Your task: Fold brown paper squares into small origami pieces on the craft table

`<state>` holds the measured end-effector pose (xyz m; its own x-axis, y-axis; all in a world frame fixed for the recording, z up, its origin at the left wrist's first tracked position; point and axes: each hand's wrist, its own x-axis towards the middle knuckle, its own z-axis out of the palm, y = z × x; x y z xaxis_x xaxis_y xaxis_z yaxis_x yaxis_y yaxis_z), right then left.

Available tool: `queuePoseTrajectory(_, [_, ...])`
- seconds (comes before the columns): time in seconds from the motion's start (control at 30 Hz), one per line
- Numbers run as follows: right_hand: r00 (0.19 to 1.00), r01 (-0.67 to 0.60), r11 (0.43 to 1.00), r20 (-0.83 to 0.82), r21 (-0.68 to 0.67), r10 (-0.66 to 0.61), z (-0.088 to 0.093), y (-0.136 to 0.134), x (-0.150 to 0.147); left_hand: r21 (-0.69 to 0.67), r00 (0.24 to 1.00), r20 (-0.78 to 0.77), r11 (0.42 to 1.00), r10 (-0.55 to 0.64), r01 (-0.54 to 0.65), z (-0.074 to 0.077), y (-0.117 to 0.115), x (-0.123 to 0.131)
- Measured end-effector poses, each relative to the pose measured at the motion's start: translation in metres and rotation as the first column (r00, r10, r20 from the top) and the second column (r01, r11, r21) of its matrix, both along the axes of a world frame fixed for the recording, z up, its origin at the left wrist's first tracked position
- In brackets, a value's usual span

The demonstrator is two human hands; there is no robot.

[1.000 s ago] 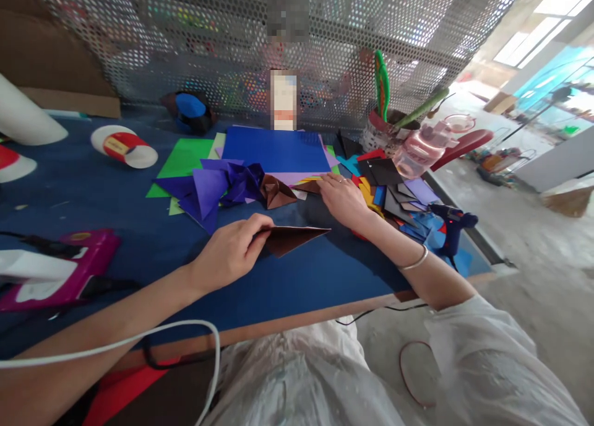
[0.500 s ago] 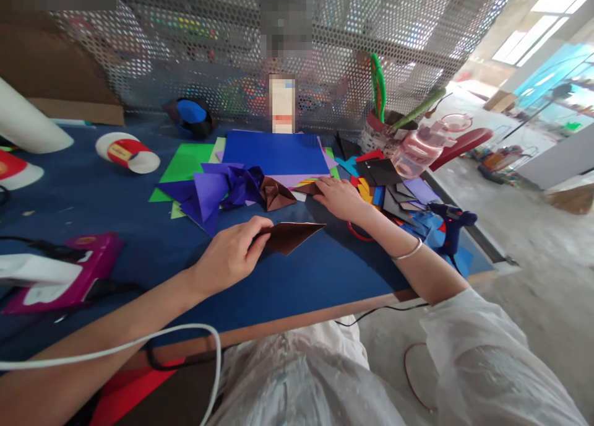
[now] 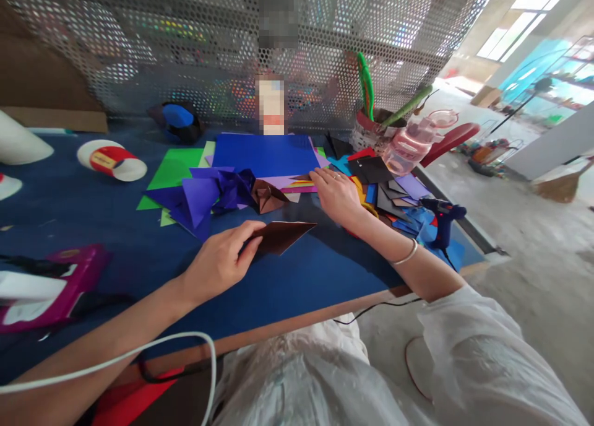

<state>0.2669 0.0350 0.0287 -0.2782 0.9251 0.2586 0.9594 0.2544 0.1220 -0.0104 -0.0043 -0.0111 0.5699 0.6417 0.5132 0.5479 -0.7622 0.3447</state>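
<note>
My left hand [image 3: 225, 257] is closed on a folded piece of brown paper [image 3: 285, 235], thumb on the near side, its pointed end facing right above the table. My right hand [image 3: 338, 197] is at the right end of the paper stack, its fingertips on a second, narrow brown paper piece [image 3: 302, 178] seen nearly edge-on. The thumb of that hand is hidden. Left of it sits a folded brown paper shape [image 3: 268, 197], beside folded purple paper pieces [image 3: 202, 198]. A blue sheet [image 3: 266, 155] tops the stack behind them.
Loose paper pieces [image 3: 392, 194] and a blue glue gun [image 3: 443, 218] lie on the right. Behind them stand a pink bottle [image 3: 408, 146] and a pot [image 3: 369, 132] holding green-handled scissors. Tape rolls [image 3: 111, 160] and a magenta power strip [image 3: 86, 277] are on the left.
The view has shifted slightly to the right. My right fingertips have moved a little away from me with the narrow brown piece, baring more striped paper edges. My left hand keeps its folded paper.
</note>
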Motion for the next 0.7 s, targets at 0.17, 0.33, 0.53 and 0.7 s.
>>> queuePoseTrajectory(0.17, [0.968,-0.235,0.965,-0.059,0.120,0.243,-0.015,-0.024,0.000,0.023,1.000,0.002,1.000,-0.003,0.003,0.002,-0.001,-0.002])
queuePoseTrajectory(0.33, [0.870,-0.467,0.884,-0.178,-0.004,0.459,-0.031,-0.037,0.003,0.018,0.999,-0.001,0.999,-0.037,0.037,0.004,-0.001,-0.004])
queuePoseTrajectory(0.53, [0.758,-0.451,0.892,-0.510,0.040,0.407,-0.019,-0.045,0.001,-0.026,1.000,0.010,1.000,0.011,-0.010,0.002,0.001,-0.002])
queuePoseTrajectory(0.7, [0.660,-0.460,0.810,-0.471,0.363,0.585,-0.023,-0.059,-0.013,-0.207,0.991,-0.002,0.969,0.135,-0.133,0.003,0.002,-0.001])
